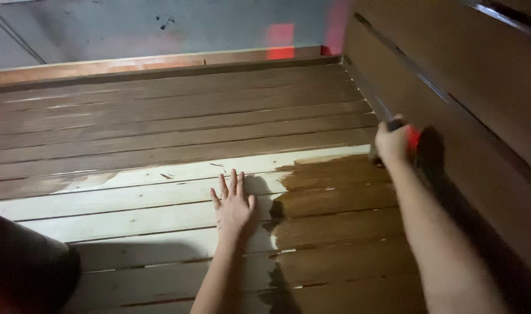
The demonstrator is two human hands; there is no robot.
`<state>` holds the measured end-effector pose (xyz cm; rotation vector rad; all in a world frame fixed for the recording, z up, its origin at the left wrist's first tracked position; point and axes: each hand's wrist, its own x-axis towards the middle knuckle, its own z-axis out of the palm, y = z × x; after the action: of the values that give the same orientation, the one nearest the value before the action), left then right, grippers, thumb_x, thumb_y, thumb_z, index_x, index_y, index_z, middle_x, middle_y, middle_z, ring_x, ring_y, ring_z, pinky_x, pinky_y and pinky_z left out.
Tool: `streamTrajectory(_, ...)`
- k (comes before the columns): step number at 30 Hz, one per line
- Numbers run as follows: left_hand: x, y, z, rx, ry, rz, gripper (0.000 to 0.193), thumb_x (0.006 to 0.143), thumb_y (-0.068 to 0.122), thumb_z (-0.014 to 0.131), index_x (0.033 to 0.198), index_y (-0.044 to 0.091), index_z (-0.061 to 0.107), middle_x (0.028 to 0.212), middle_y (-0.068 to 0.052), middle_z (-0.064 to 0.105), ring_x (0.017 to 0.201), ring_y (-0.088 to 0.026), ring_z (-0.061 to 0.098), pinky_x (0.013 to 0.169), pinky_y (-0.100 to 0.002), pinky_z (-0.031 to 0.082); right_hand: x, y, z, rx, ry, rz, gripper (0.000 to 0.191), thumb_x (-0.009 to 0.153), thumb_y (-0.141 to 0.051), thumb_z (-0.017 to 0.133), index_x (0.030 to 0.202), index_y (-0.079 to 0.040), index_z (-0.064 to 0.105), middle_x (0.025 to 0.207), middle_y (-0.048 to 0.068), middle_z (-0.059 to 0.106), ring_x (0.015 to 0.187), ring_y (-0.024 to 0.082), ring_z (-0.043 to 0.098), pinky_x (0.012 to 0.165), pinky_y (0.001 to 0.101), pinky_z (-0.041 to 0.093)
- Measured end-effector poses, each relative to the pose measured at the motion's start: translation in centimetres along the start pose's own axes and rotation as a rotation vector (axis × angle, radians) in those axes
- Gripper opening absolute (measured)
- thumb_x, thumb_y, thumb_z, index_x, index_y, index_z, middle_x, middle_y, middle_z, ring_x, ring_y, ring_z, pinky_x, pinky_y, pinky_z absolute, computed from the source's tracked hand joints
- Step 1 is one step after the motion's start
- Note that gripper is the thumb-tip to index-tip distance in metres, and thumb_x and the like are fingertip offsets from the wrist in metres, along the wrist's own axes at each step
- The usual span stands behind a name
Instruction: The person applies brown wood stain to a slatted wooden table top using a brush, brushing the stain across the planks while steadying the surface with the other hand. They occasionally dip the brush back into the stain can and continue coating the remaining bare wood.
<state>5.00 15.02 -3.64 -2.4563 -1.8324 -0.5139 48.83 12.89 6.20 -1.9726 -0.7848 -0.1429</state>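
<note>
Slatted wooden deck [160, 116], partly stained brown, beside a wall. Left hand [233, 203] rests flat, open; right hand [392, 142] grips a red-handled brush [412, 136], its direction unclear.

A grey wall [131, 26] runs along twelve o'clock, with a pale wooden ledge [102, 65] below it. Red blurred patches [280, 40] glow at one o'clock. A dark rounded shape [21, 267] sits at eight o'clock.
</note>
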Motion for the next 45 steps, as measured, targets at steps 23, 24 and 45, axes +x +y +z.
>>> streamTrajectory(23, 0.0, -0.4, 0.4, 0.048, -0.046, -0.003, 0.077, 0.096, 0.051, 0.043, 0.162, 0.022, 0.016, 0.171, 0.001, 0.006, 0.157, -0.029, -0.002, 0.121, -0.062, 0.001, -1.2, 3.8, 1.4, 0.168, -0.005, 0.059, 0.035, 0.099, -0.019, 0.071, 0.124, -0.003, 0.051, 0.115, 0.016, 0.063, 0.108, 0.029, 0.065, 0.092, 0.0454, 0.053)
streamTrajectory(24, 0.0, -0.3, 0.3, 0.042, -0.035, -0.001, 0.078, 0.095, 0.051, 0.044, 0.162, 0.023, 0.016, 0.171, 0.001, 0.006, 0.157, -0.029, -0.002, 0.121, -0.062, 0.001, -0.8, 3.6, 1.4, 0.225, -0.034, 0.132, 0.044, 0.097, -0.02, 0.072, 0.127, -0.002, 0.045, 0.116, 0.016, 0.06, 0.107, 0.029, 0.064, 0.091, 0.0451, 0.053)
streamTrajectory(45, 0.3, -0.9, 0.5, 0.056, -0.051, 0.018, 0.077, 0.095, 0.051, 0.039, 0.163, 0.024, 0.014, 0.171, 0.003, 0.003, 0.156, -0.027, -0.004, 0.122, -0.061, 0.0, -12.8, -6.0, 7.4, -0.095, -0.555, -0.705, 0.008, 0.099, -0.016, 0.069, 0.093, -0.012, 0.067, 0.092, 0.006, 0.073, 0.07, 0.021, 0.069, 0.061, 0.0344, 0.062)
